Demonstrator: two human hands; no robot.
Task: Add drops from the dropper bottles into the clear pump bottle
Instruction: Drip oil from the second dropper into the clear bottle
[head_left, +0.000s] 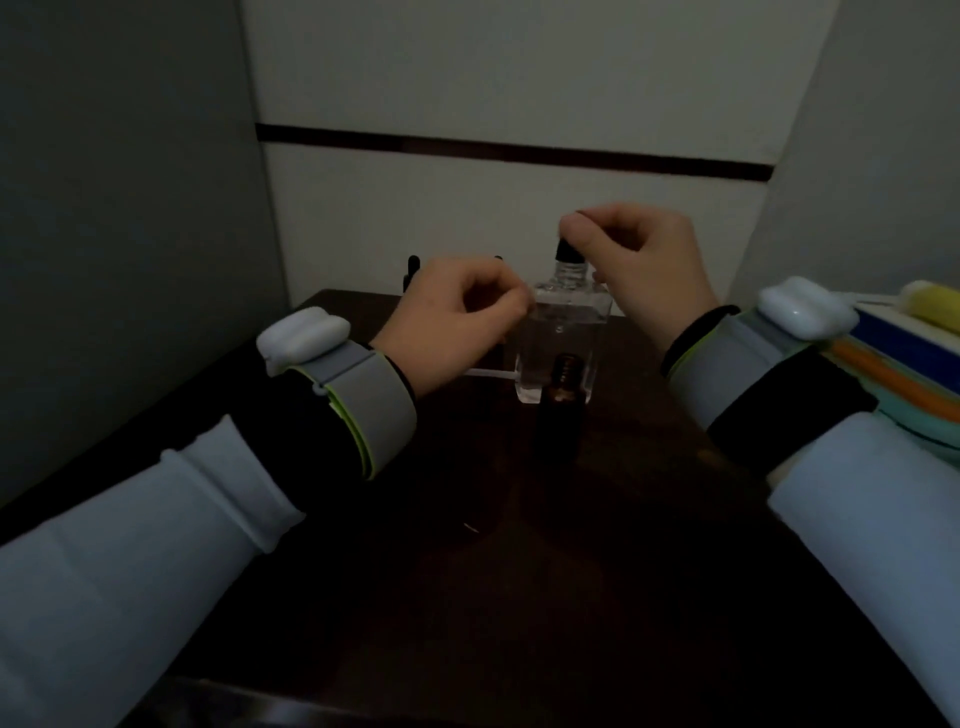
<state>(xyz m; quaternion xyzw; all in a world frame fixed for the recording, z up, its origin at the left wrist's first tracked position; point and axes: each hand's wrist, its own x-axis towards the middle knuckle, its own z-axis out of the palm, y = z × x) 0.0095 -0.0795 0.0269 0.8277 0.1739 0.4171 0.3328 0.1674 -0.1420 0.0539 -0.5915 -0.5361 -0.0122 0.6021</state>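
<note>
Fingers (574, 226) of the right hand (649, 270) pinch the black dropper (563, 250) just above the open neck of the clear pump bottle (563, 332) on the desk (519, 571); left hand (457, 317) curls at its shoulder, grip unclear. Best now: centre the tip, squeeze gently.

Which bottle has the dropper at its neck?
The clear bottle, behind: the right hand pinches the black dropper at its neck. The dark bottle in front stands untouched.
</note>
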